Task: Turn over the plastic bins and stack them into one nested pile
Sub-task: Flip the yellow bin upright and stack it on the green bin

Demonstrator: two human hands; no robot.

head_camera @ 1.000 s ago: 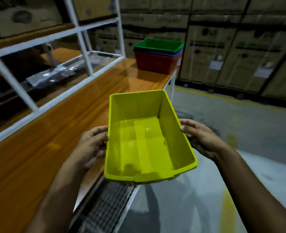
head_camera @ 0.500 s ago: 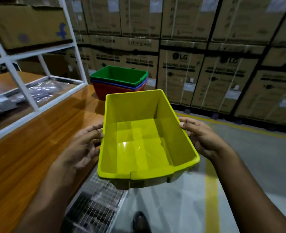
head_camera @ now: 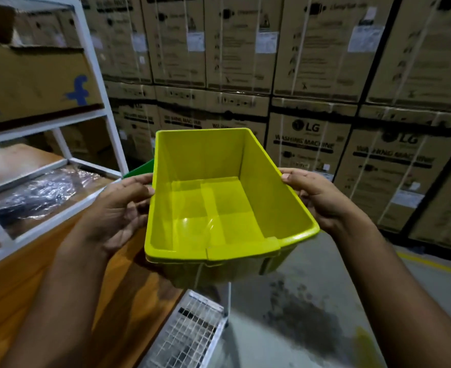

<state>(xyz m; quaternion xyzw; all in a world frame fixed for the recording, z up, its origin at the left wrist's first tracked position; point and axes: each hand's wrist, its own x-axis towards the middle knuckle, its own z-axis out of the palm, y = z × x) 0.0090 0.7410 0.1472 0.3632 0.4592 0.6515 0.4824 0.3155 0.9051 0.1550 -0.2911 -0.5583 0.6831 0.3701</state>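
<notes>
Closest to the person, the yellow bin [head_camera: 219, 208] is carried mouth up, off the table, between both hands. The left hand [head_camera: 118, 208] clasps its left wall, thumb at the rim and fingers wrapped underneath; the right hand [head_camera: 317, 197] grips the right rim the same way. So the bin sits squarely in the middle of the grip, its near end dipping slightly toward the person.

Just beyond the left hand's knuckles, a sliver of the green bin [head_camera: 139, 168] peeks out; that looks like the top of the pile, mostly hidden behind the yellow one. To land this well, I'd keep both holds even, level the bin, line its long sides with the green rim, then lower it straight down so it nests rather than catching a corner.

Under the left forearm runs the wooden table [head_camera: 20, 288]; behind everything rise stacked cardboard boxes [head_camera: 309, 144].
</notes>
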